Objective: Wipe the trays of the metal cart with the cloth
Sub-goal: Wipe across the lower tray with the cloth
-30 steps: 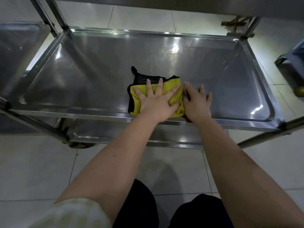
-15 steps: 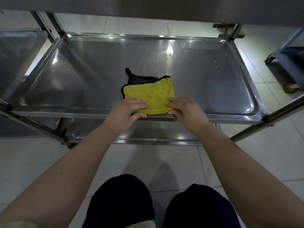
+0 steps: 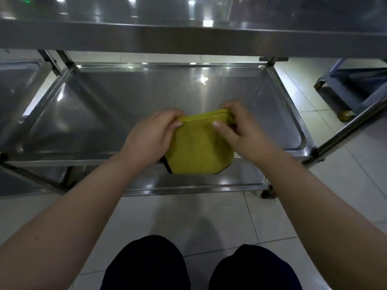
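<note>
A folded yellow cloth (image 3: 199,149) with a black edge hangs in the air at the front rim of the cart's middle tray (image 3: 104,114). My left hand (image 3: 150,137) pinches its upper left corner and my right hand (image 3: 240,126) pinches its upper right corner. The cloth's lower part dangles in front of the tray's rim. Above, the top tray (image 3: 188,36) crosses the whole view. The bottom tray (image 3: 209,183) shows under the middle one.
A second steel cart (image 3: 18,86) stands to the left. A blue wheeled trolley (image 3: 356,84) is at the right on the white tiled floor (image 3: 209,222). My dark-clothed knees (image 3: 146,266) are at the bottom. The cart's legs (image 3: 351,124) slant at both sides.
The cloth lay flat on the middle tray under my palms; both hands slid to its near edge, gripped it and lifted it up off the tray. The view has tilted upward.
</note>
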`<state>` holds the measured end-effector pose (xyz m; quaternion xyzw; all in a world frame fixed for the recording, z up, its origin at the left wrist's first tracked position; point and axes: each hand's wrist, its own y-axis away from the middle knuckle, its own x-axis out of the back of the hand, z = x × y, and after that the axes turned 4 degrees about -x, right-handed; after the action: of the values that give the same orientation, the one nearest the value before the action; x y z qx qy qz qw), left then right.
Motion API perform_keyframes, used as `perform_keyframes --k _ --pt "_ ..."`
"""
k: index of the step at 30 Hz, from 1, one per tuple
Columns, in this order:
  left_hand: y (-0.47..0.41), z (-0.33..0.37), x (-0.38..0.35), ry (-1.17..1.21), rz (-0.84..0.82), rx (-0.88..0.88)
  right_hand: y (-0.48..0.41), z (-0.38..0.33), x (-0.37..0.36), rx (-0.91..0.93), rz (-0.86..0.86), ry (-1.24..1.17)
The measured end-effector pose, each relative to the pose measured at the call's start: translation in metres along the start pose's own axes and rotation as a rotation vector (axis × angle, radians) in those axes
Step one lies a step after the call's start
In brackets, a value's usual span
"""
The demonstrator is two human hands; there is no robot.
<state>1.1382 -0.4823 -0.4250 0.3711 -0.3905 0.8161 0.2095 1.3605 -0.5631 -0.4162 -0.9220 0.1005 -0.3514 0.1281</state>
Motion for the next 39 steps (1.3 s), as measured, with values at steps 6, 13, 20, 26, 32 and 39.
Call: perform_keyframes --k 6,13,20,26,32,39 --pt "0.054 0.013 -0.063 0.255 -0.347 -0.022 0.093 0.063 -0.002 -0.083 -0.107 0.087" --pt "0.089 0.001 -0.179 0.153 -0.638 -0.058 0.184 0.157 -0.037 -0.340 -0.139 0.090" --pt "0.053 -0.009 -0.260 0.060 -0.587 0.049 0.155 0.228 -0.048 -0.576 -0.071 0.105" --pt "0.004 0.004 -0.315 -0.094 -0.129 0.112 0.098 0.277 -0.025 -0.406 0.307 0.266" --pt "0.056 -0.025 -0.395 -0.082 -0.552 -0.022 0.146 0.353 -0.075 -0.553 -0.004 0.535" --pt "0.050 -0.076 -0.413 -0.130 -0.320 0.281 0.116 0.356 -0.118 -0.465 -0.060 0.407"
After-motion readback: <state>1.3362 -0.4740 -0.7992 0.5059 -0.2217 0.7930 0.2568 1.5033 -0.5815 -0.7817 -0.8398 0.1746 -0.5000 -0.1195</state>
